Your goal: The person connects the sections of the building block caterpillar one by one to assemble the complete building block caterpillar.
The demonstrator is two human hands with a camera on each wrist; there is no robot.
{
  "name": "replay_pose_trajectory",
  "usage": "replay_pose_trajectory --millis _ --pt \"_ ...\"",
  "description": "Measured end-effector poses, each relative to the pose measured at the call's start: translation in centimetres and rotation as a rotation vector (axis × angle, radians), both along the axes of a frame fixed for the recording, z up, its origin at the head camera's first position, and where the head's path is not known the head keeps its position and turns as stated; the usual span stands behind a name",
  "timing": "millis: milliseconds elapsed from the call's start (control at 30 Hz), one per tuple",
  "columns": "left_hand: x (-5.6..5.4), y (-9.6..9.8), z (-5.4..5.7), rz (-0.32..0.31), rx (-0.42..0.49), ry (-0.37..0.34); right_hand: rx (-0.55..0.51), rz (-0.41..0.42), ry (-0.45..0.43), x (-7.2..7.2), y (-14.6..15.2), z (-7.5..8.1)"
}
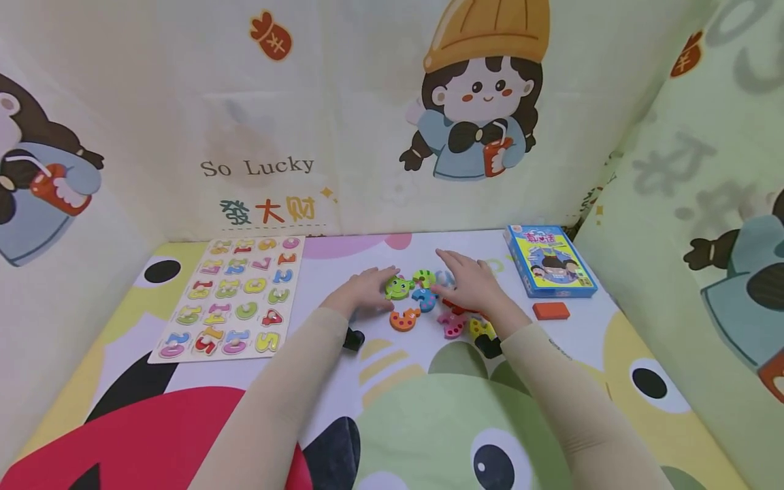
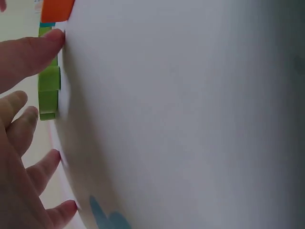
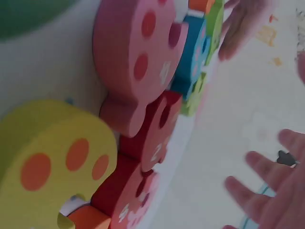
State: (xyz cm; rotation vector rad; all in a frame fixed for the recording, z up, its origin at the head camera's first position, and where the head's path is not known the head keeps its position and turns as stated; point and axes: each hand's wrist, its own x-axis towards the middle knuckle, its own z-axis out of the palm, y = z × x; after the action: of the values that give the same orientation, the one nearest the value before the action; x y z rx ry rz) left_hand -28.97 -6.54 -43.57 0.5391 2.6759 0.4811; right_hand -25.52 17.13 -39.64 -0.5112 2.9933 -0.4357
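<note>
Several chunky, dotted puzzle pieces lie in a loose cluster between the two hands. At the left of the cluster is a green piece with a face [image 1: 399, 288], and my left hand [image 1: 361, 292] is beside it, fingers spread. In the left wrist view the thumb overlaps that piece's green side [image 2: 49, 90]. An orange piece [image 1: 404, 320] and a blue piece [image 1: 422, 300] lie nearby. My right hand [image 1: 470, 286] hovers over the cluster's right side, fingers extended and gripping nothing. Below it are a pink piece [image 3: 138, 47], a yellow piece [image 3: 62, 152] and red pieces [image 3: 151, 136], some bearing numbers.
A white board of colourful number pieces [image 1: 292, 272] lies on the left of the table. At the back right is a blue and yellow box [image 1: 551, 262], with a red-orange block [image 1: 550, 311] in front. A printed cloth covers the table [image 1: 331, 381]; patterned curtains [image 1: 367, 136] stand behind.
</note>
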Motion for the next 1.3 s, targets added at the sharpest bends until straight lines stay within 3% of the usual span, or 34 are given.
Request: replay_pose_trajectory --millis 167,367,533,800,967,1300 --pt "0.3 -0.3 0.3 -0.015 -0.034 -0.004 -0.002 0.037 -0.063 1.6 -0.3 0.1" --pt "-0.1 -0.1 0.9 -0.035 -0.042 0.019 -0.070 0.053 -0.108 3.1 -0.1 0.6" --pt "-0.7 -0.1 0.8 -0.036 -0.080 0.056 -0.107 0.042 -0.132 3.4 0.5 0.4" --pt "-1.4 -0.9 0.0 0.043 -0.077 0.122 -0.134 0.022 -0.180 3.3 1.2 -0.3" --pt "-1.4 -1.6 0.1 0.076 -0.051 0.142 -0.144 0.020 -0.195 3.4 1.0 -0.4" --pt "-1.3 -2.8 -0.3 0.091 0.001 0.060 -0.198 0.047 -0.235 4.0 -0.1 -0.7"
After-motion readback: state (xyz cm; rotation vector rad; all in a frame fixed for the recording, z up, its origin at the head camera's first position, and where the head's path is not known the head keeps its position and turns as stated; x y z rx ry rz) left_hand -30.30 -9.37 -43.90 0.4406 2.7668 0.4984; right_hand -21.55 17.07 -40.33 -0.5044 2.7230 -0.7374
